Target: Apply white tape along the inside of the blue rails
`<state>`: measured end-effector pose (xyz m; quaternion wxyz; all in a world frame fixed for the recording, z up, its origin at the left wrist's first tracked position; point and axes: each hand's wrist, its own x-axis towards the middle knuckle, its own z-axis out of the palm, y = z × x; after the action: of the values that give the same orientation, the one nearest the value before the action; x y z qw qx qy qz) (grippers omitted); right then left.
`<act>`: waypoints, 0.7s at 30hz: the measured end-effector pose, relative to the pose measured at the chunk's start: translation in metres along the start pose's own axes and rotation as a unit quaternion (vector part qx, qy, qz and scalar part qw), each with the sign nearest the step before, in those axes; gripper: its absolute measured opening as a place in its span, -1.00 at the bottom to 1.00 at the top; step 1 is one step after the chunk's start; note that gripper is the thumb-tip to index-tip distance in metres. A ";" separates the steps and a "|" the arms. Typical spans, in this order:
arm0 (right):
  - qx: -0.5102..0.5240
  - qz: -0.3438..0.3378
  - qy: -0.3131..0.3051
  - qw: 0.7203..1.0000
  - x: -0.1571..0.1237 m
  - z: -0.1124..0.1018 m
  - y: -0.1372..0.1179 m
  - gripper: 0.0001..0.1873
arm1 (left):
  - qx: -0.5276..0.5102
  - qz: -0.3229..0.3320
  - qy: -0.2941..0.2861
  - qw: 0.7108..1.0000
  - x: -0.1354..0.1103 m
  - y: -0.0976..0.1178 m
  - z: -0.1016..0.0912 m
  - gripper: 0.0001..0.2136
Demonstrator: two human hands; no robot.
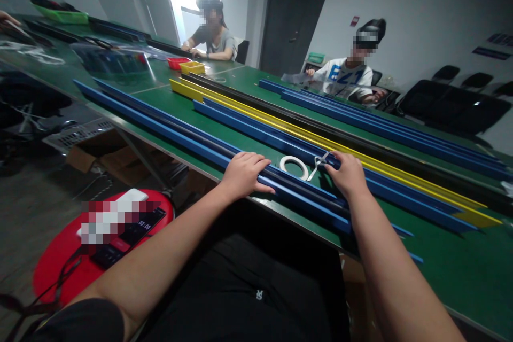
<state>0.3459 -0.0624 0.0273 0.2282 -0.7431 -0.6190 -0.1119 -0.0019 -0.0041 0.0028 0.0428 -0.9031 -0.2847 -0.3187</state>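
A long blue channel strip (176, 136) with a dark inner band lies along the near edge of the table. My left hand (243, 175) is closed over it, fingers across the top and thumb on the near side. My right hand (348, 173) pinches a thin silvery, crossed piece (319, 161) above the strip's far side. It resembles small scissors, but its exact kind is unclear. Just left of that piece, a roll of white tape (294, 167) lies flat on the table. My right forearm hides part of the blue strip's right end.
More blue strips (256, 127), a yellow strip (280, 131) and black strips (385, 157) lie lengthwise on the green table (160, 97). Red (178, 63) and yellow trays (192, 68) stand farther back. Two people sit opposite. A red stool (52, 262) holding a phone stands at my left.
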 end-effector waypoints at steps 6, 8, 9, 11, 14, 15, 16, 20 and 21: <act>0.056 -0.014 -0.020 0.998 0.004 0.010 -0.006 -0.42 | 0.000 0.002 0.004 1.000 0.001 0.001 0.000 -0.29; 0.089 -0.015 -0.022 0.996 0.006 0.010 -0.006 -0.53 | 0.001 0.003 0.004 1.000 0.001 0.001 -0.001 -0.29; 0.096 -0.012 -0.022 0.995 0.007 0.010 -0.006 -0.60 | 0.001 0.003 0.002 1.000 0.001 0.001 -0.001 -0.29; 0.098 -0.002 -0.015 0.995 0.007 0.011 -0.005 -0.72 | 0.000 0.002 -0.002 1.000 0.001 0.001 -0.001 -0.28; 0.103 0.014 0.010 0.995 0.007 0.011 -0.003 -0.78 | -0.003 0.000 -0.006 1.000 0.000 0.001 -0.001 -0.28; 0.108 0.015 0.015 0.994 0.006 0.010 -0.004 -0.79 | -0.004 0.000 -0.006 1.000 0.000 0.001 -0.001 -0.27; 0.114 0.016 0.017 0.993 0.006 0.010 -0.004 -0.79 | -0.005 0.000 -0.006 1.000 0.000 0.001 -0.001 -0.27; 0.144 0.026 0.021 0.989 0.004 0.008 -0.009 -0.80 | -0.005 0.000 -0.006 1.000 0.000 0.000 0.001 -0.24; 0.151 0.028 0.023 0.988 0.004 0.008 -0.010 -0.81 | -0.005 0.000 -0.007 1.000 0.000 0.000 0.001 -0.24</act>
<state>0.3365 -0.0540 0.0243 0.3550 -0.7146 -0.6021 -0.0272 -0.0018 -0.0037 0.0021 0.0360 -0.9053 -0.2836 -0.3141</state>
